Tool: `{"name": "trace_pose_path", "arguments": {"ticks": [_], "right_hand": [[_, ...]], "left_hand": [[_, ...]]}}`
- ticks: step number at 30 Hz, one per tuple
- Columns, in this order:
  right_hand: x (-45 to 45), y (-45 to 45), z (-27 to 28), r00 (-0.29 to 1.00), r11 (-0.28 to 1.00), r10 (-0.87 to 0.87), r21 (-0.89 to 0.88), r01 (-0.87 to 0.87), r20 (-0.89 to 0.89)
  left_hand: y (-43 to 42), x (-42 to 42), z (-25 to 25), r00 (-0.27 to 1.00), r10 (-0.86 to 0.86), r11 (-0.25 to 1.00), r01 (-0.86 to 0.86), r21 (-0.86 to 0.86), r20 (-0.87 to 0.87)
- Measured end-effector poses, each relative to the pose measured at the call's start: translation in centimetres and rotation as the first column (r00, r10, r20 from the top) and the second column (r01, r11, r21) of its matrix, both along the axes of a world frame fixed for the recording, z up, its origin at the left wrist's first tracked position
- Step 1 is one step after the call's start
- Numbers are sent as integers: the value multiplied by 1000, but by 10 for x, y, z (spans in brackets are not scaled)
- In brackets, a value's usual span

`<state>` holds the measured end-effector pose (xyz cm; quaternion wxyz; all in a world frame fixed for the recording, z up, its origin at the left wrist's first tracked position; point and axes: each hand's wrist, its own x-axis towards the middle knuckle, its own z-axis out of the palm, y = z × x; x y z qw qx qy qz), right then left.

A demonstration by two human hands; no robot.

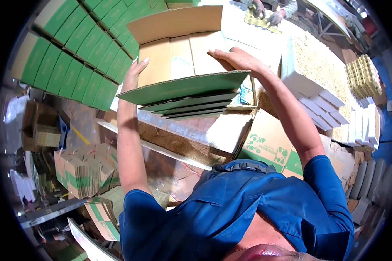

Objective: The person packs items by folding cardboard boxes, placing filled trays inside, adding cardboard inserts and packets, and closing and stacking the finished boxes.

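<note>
An open cardboard box stands in front of me, brown inside, with its far flap raised and its green near flap folded out towards me. Several more green-edged flaps are layered beneath that near flap. My left hand is closed on the box's left side, thumb at the rim and most fingers hidden outside. At the right side, my right hand grips the box, its thumb reaching over the edge and its other fingers partly hidden. A pale, bright patch shows on the box's inner bottom.
Stacked green boxes rise at the left. At right stand white foam blocks beside grainy tan material and egg trays. A co-worker's gloved hands touch a tray at the back. Flattened cartons lie lower left; a printed carton is near my waist.
</note>
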<state>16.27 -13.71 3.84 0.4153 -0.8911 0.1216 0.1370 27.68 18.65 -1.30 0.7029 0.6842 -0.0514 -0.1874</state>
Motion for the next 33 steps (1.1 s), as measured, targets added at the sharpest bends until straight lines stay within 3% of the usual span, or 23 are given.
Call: {"name": "trace_pose_path", "arguments": {"ticks": [2, 5, 7, 9, 10, 11, 13, 14, 16, 18, 19, 20, 21, 22, 23, 24, 25, 26, 27, 28, 29, 31, 33], "right_hand": [[1, -4, -13, 999, 998, -12, 60, 9, 52], [-12, -20, -33, 999, 926, -39, 376, 35, 4], [-44, -32, -47, 996, 738, -88, 673, 51, 21], [-94, -43, -58, 966, 722, -233, 685, 95, 112], [-118, -59, -73, 957, 721, -285, 671, 171, 62], [-146, -79, -91, 942, 716, -335, 653, 248, 11], [-214, -115, -118, 859, 783, -489, 508, 358, 149], [-252, -138, -139, 794, 829, -553, 261, 494, 254], [-335, -182, -183, 660, 719, -655, 36, 694, 369], [-413, -195, -208, 495, 455, -794, -196, 869, 353], [-450, -204, -227, 506, 426, -812, -298, 854, 290], [-484, -211, -262, 484, 398, -836, -322, 859, 257], [-496, -195, -256, 444, 411, -875, -191, 892, 190], [-507, -183, -265, 506, 432, -813, -282, 856, 290], [-515, -173, -274, 568, 441, -732, -375, 815, 375], [-512, -163, -272, 533, 427, -778, -340, 837, 334], [-509, -157, -271, 515, 413, -775, -324, 851, 365], [-505, -154, -270, 499, 406, -782, -303, 862, 373], [-499, -155, -267, 486, 401, -786, -284, 871, 381], [-489, -154, -263, 490, 406, -787, -283, 869, 375], [-478, -151, -258, 510, 403, -785, -336, 851, 353], [-467, -157, -257, 555, 447, -765, -350, 823, 326], [-452, -146, -237, 561, 407, -771, -444, 798, 302]], "left_hand": [[-12, -20, 25, 999, 43, 998, -44, 55, 15], [-8, -12, 23, 998, 45, 994, -49, 93, 40], [0, 5, 8, 994, 76, 997, -78, -23, -80], [0, 1, 13, 992, 98, 995, -99, -18, -79], [-5, -14, 33, 991, 73, 996, -78, -35, -114], [-11, -26, 45, 987, 49, 997, -57, -53, -151], [-16, -29, 43, 985, 151, 980, -161, -120, -89], [-5, -18, 33, 985, 135, 971, -153, -185, -105], [23, -25, 8, 981, 194, 955, -194, -223, -23], [54, -27, -37, 964, 255, 952, -236, -197, 77], [66, -11, -71, 844, 207, 978, -165, -127, 496], [70, -7, -88, 565, 102, 991, -127, -36, 819], [52, -44, -91, 575, 399, 865, -494, -86, 714], [32, -80, -94, 697, 553, 831, -500, -244, 456], [12, -117, -96, 732, 666, 710, -565, -420, 142], [19, -138, -165, 713, 696, 711, -667, -222, 87], [-9, -182, -185, 749, 662, 749, -663, -18, -39], [-40, -234, -187, 942, 329, 888, -330, 320, 59], [-84, -275, -157, 998, 70, 811, -53, 582, -6], [-95, -282, -217, 991, -128, 903, 100, 417, 39], [-124, -299, -238, 956, -226, 932, 157, 327, 186], [-172, -323, -193, 882, -471, 836, 439, 330, 18], [-188, -325, -191, 895, -440, 828, 372, 420, 74]]}}
